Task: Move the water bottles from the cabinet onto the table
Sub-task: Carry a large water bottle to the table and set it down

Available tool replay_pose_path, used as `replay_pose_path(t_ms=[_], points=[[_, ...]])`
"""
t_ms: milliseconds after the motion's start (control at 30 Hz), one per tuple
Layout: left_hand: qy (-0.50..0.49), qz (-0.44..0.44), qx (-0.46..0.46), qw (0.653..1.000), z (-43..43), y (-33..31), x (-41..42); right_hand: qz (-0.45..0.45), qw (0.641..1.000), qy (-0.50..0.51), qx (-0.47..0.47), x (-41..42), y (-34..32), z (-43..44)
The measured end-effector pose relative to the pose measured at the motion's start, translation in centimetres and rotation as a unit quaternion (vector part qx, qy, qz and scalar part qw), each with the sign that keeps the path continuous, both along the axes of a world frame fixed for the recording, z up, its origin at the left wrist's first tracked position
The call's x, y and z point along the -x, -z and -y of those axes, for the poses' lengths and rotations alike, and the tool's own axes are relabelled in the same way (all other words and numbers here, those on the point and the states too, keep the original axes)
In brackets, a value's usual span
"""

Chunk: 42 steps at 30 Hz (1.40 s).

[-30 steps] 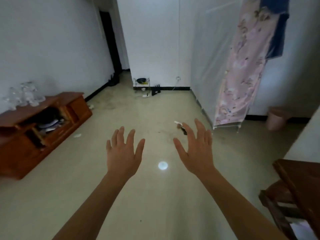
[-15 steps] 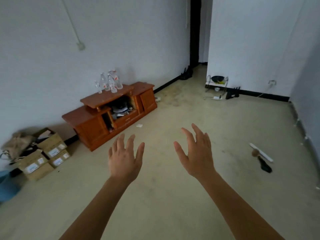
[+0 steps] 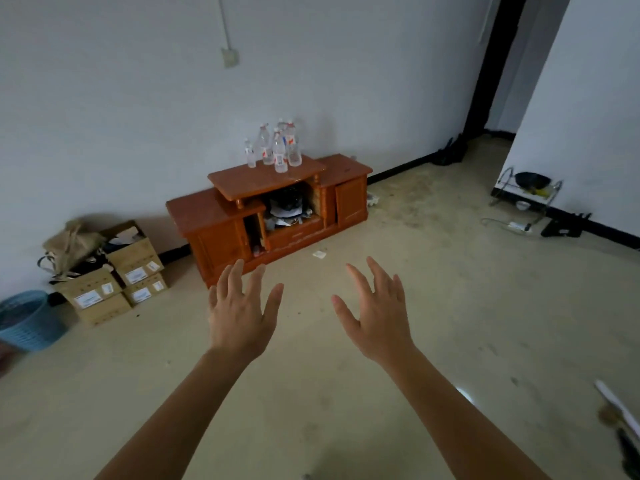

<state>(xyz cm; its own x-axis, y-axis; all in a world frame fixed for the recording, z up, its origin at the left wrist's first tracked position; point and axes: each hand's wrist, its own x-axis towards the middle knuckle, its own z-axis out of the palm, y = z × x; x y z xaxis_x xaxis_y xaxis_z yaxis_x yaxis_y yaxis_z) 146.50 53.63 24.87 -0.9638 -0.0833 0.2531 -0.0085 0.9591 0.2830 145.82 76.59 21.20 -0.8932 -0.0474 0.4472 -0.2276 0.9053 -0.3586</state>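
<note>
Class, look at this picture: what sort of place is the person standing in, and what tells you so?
Probably a sparsely furnished room in a home. A low wooden cabinet against the wall carries water bottles, cardboard boxes sit on the bare floor, and a doorway leads out.

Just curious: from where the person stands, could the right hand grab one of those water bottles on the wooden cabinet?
Probably not yet. The right hand is open and empty, and bare floor separates it from the water bottles atop the cabinet. Nothing blocks the way.

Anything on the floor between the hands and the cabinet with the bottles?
Head view: mostly bare floor. One small white scrap lies near the cabinet, ahead of the right hand; the left hand overlaps the cabinet's base.
</note>
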Motion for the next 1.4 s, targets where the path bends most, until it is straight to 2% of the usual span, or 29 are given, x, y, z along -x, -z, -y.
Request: replay_pose_path(t_ms=[267,633,767,933,1067,1400], points=[[0.02,-0.007,0.01,1.0,1.4,-3.1,22.3,0.019,0.997,0.015,-0.069,21.8,-2.7,0.3],[0.021,0.03,0.027,0.999,-2.0,1.1,51.1,0.023,1.0,0.017,-0.013,50.9,2.3,-3.1],[-0.003,0.035,0.032,0.999,-3.4,-0.2,64.1,0.032,0.999,-0.009,0.001,65.2,1.0,-4.1],[-0.042,0.027,0.017,0.999,-2.7,-2.0,76.3,0.017,0.999,-0.05,0.01,79.7,-1.6,-2.9],[-0.065,0.033,-0.01,0.997,-0.6,-0.2,84.4,0.03,0.996,-0.081,0.016,89.0,-0.4,-1.3],[-0.046,0.109,-0.033,0.992,6.7,6.2,110.6,0.068,0.996,-0.054,-0.024,113.7,3.7,4.0]])
